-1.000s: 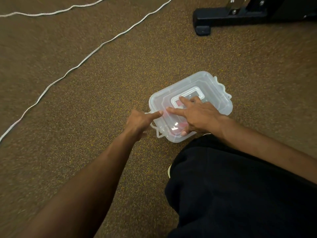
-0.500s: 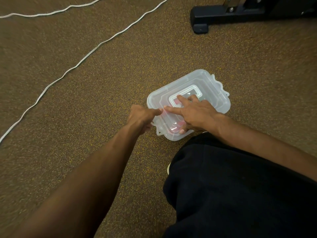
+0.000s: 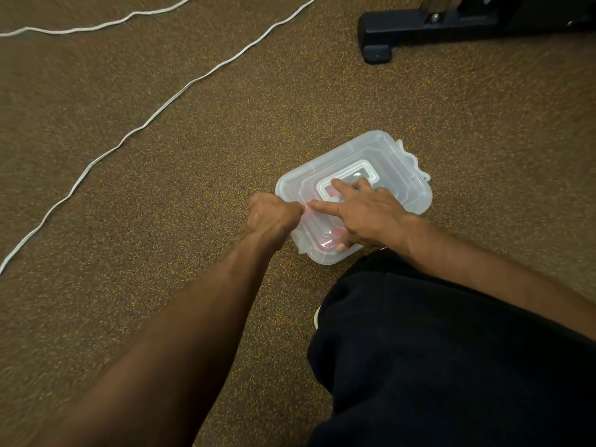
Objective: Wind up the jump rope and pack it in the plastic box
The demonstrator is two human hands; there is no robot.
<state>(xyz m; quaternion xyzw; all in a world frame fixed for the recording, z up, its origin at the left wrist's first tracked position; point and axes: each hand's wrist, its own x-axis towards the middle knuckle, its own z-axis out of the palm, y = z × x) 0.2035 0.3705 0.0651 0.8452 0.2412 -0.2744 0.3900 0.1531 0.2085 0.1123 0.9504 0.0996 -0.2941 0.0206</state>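
A clear plastic box (image 3: 392, 156) sits on the brown carpet with its lid on. Something pink (image 3: 325, 242) shows faintly through the lid; I cannot make out its shape. My right hand (image 3: 371, 214) lies flat on the lid, fingers spread, index finger pointing left. My left hand (image 3: 271, 217) is curled against the box's left edge, thumb on the lid rim and touching the right index fingertip. Its fingers hide that side's latch.
A long white cord (image 3: 154, 114) runs diagonally over the carpet at the left, with a second strand (image 3: 96, 25) at the top left. A black equipment foot (image 3: 377, 37) stands at the top right. My knee in dark trousers (image 3: 451, 350) is just below the box.
My left hand has moved closer against the box's left edge and curled tighter; its thumb now meets the right index finger. The right hand stays flat on the lid.
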